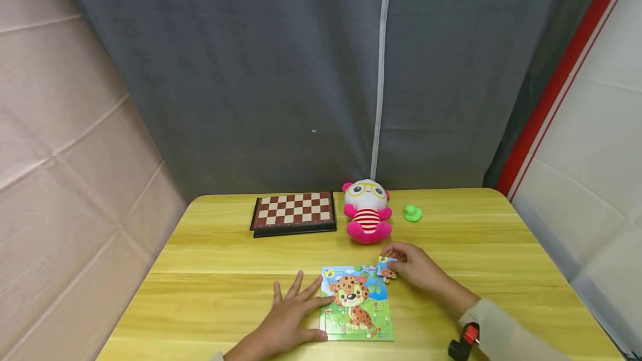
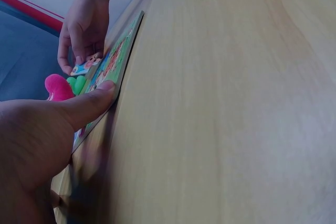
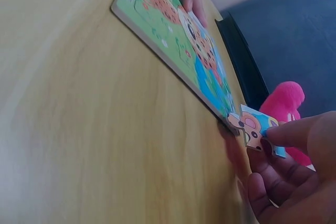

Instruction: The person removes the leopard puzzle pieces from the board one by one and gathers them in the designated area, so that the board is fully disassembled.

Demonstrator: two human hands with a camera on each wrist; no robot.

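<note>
A square jigsaw puzzle [image 1: 357, 316] with a spotted leopard cub on green grass lies flat on the table. My left hand [image 1: 288, 319] is spread at its left side, fingertips on the edge and the picture; the left wrist view shows the thumb [image 2: 97, 103] at the frame's rim. My right hand [image 1: 413, 266] pinches a puzzle piece [image 1: 385, 267] between thumb and fingers at the puzzle's upper right corner. In the right wrist view this piece [image 3: 252, 124] shows an orange ear, spots and blue sky, and it is tilted up beside the corner.
Behind the puzzle sits a pink and white plush toy [image 1: 367, 216] with yellow glasses. A folded chessboard [image 1: 293, 210] lies to its left, a small green duck [image 1: 413, 214] to its right. A grey curtain [image 1: 251, 99] hangs behind the wooden table [image 1: 200, 294].
</note>
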